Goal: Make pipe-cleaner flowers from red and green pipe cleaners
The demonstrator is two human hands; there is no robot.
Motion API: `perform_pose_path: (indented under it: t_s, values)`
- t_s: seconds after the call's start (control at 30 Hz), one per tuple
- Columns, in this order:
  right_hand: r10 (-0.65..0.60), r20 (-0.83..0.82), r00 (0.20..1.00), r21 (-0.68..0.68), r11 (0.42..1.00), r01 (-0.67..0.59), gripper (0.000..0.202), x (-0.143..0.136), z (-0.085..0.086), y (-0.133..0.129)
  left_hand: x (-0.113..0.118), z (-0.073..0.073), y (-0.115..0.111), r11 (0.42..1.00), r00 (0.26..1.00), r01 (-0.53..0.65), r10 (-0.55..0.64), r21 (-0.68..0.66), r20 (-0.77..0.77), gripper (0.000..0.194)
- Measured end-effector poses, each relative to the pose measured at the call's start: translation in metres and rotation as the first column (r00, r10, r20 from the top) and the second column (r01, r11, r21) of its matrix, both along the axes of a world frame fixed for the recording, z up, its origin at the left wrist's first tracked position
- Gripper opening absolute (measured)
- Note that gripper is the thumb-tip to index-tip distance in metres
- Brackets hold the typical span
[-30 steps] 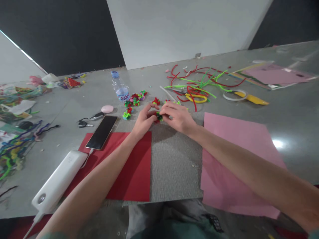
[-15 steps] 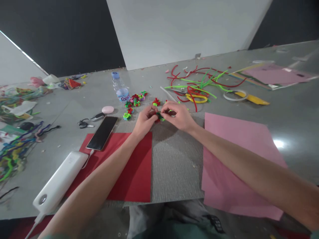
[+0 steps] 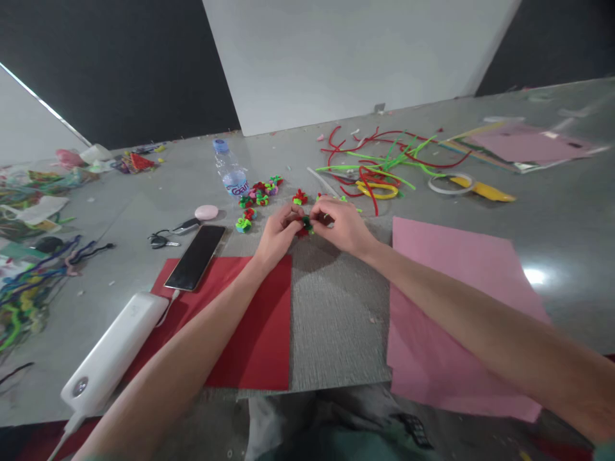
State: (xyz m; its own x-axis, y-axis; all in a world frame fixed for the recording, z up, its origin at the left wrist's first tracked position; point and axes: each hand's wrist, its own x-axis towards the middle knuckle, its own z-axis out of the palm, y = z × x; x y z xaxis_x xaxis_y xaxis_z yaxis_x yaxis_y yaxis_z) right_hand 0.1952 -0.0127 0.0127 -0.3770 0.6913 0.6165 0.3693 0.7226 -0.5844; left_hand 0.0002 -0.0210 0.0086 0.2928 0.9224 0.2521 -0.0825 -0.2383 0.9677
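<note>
Between my fingertips is a small red and green pipe-cleaner flower (image 3: 304, 224), partly hidden by the fingers. My left hand (image 3: 279, 235) pinches it from the left. From the other side my right hand (image 3: 342, 224) has thumb and forefinger closed on its green part. Just beyond lies a red and green flower (image 3: 300, 197). Several more small pipe-cleaner flowers (image 3: 260, 192) are grouped to the left, with a green and blue one (image 3: 243, 225) nearest me. Bits of green show behind my right hand.
Red and green pipe cleaners (image 3: 384, 153) lie behind yellow-handled scissors (image 3: 377, 190). A tape roll (image 3: 450, 184) sits to their right. Leftward are a water bottle (image 3: 233, 173), a phone (image 3: 196, 258) and a white power bank (image 3: 115, 349). Red paper (image 3: 254, 333) and pink paper (image 3: 446, 256) flank the middle.
The fingers of my right hand have shifted slightly on the flower, and more of its dark green part shows. The view has moved a little; the other things lie as before.
</note>
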Motion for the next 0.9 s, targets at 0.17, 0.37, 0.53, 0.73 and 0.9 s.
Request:
perform_pose_path:
  t_s: [0.17,0.37,0.53,0.73,0.9]
  values:
    - [-0.046,0.058,0.997,0.002,0.999,0.046,0.008,0.0006,0.0023,-0.0012,0.0001,0.0013,-0.0012,1.000,1.000,-0.021,0.021,0.007,0.002,0.012]
    - [-0.053,0.118,0.992,-0.097,0.993,0.065,0.008,0.0029,0.0017,0.0000,0.0006,-0.0029,0.0027,1.000,1.000,0.002,-0.001,0.031,-0.021,0.023]
    - [-0.035,0.134,0.990,-0.090,0.995,0.047,0.006,0.0052,0.0013,0.0021,0.0000,-0.0079,0.0074,0.999,0.999,-0.001,0.004,0.050,-0.048,0.027]
    - [-0.039,0.159,0.986,-0.079,0.995,0.052,0.004,0.0069,0.0009,0.0030,-0.0001,-0.0050,0.0051,0.999,0.999,-0.007,0.009,0.039,-0.048,0.025]
    - [-0.043,0.165,0.985,-0.057,0.997,0.053,0.005,0.0075,-0.0004,0.0031,0.0004,-0.0013,0.0020,1.000,0.999,0.001,0.000,0.023,-0.050,0.020]
